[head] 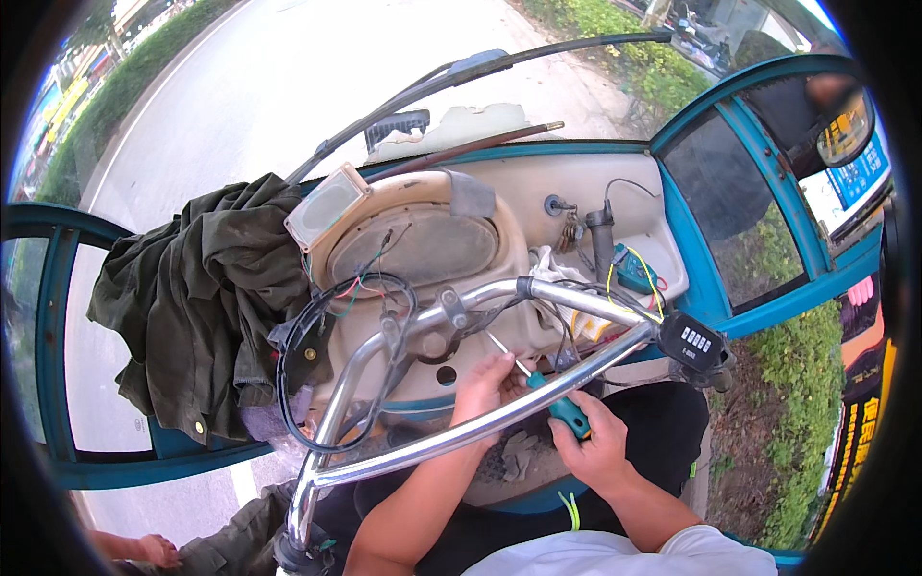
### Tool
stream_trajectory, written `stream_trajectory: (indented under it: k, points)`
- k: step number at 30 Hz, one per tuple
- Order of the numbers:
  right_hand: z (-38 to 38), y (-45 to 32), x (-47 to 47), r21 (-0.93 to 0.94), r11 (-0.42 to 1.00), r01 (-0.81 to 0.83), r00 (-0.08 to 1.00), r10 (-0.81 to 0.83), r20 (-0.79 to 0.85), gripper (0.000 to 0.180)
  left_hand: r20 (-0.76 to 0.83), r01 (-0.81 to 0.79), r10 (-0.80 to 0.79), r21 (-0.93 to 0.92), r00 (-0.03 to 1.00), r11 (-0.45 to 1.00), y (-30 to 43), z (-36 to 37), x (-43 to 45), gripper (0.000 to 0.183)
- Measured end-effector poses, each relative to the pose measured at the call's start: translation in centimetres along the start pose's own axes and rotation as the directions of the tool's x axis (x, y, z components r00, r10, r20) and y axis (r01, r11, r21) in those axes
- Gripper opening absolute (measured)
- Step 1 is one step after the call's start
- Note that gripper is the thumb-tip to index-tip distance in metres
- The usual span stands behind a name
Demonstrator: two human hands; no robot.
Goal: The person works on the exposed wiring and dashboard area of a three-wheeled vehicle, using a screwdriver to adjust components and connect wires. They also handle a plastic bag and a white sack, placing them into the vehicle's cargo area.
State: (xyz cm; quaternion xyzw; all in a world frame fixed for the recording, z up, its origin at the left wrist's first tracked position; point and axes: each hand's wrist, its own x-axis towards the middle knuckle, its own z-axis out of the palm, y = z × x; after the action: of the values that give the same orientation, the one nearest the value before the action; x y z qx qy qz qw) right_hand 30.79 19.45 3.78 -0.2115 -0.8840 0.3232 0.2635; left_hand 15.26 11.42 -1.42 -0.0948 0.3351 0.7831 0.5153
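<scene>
My right hand [594, 439] grips the teal handle of a screwdriver [565, 412], just below the long chrome tube of the handlebar [475, 425]. The fingers of my left hand [488, 381] close around the screwdriver's thin metal shaft, in front of the steering column. Its tip points up and left, towards black cables [497, 313] under the upper handlebar tube; what it touches there is unclear. A black ring-shaped trim [282, 385] hangs over the left part of the bar, with loose coloured wires [360, 284] nearby.
A dark jacket [216, 288] is heaped on the left of the dashboard [475, 180]. A clear-faced rectangular lamp or meter [328, 207] leans by the oval panel. At right are a teal multimeter [634, 268] and a black switch box [691, 338]. Another person's hand [158, 551] shows lower left.
</scene>
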Motion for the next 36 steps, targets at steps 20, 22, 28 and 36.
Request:
stream_trajectory:
  k: [20,22,28,36]
  points:
    - [13.9,-11.8,-2.7,0.402,0.909,-0.110,0.918,-0.062,0.391,0.044,-0.129,-0.453,0.469,0.134,0.874,0.881,7.4,-21.1,-2.3,0.040]
    - [15.1,-10.1,-2.1,0.450,0.878,-0.163,0.954,0.023,0.300,0.038,-0.164,-0.580,0.651,0.331,0.741,0.744,7.5,-13.3,-2.2,0.042]
    - [17.7,-10.6,-0.9,0.620,0.755,-0.214,0.964,0.061,0.259,0.038,0.025,-0.628,0.636,0.197,0.771,0.753,10.2,-13.0,-2.6,0.024]
    - [14.9,-11.2,-1.5,0.437,0.837,-0.330,0.915,0.169,0.367,0.054,-0.062,-0.586,0.608,0.206,0.792,0.784,11.6,-12.2,-0.4,0.030]
